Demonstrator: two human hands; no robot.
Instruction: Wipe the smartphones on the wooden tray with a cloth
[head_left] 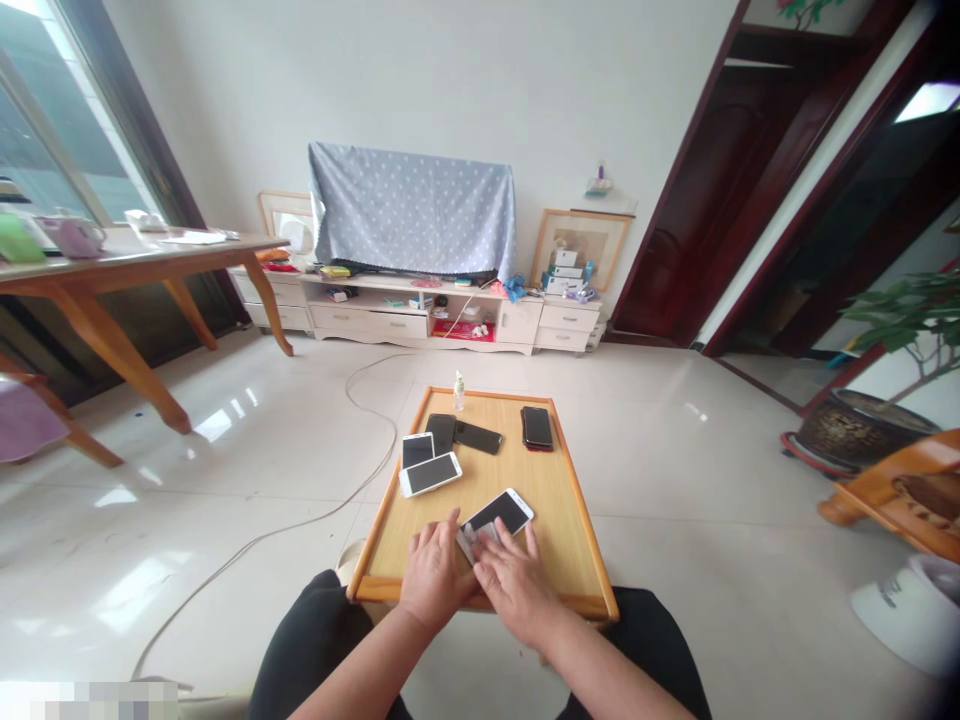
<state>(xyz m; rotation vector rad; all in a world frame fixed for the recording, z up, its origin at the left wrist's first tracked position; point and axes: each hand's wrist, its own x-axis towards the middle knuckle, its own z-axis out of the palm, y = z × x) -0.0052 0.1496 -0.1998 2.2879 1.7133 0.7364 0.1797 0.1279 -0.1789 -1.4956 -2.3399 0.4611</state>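
A white smartphone (511,510) with a dark screen lies slanted near the close edge of a small wooden tray table (495,402). My left hand (433,570) is at the phone's near left side, its thumb along the edge, steadying it. My right hand (517,588) rests on the lower screen, fingers stretched out and pressing a small pale cloth (471,542) against the glass. Farther left lie two more white phones, one (431,475) overlapping the other (417,450). Beside them are a black phone (480,437) and a dark flat item (441,432).
A small clear pump bottle (459,392) stands at the table's far left corner. Stacked dark phones (537,428) lie at the far right. A raised wooden rim (589,520) borders the tabletop. A cable (300,522) crosses the floor at left. A low white cabinet (360,320) lines the wall.
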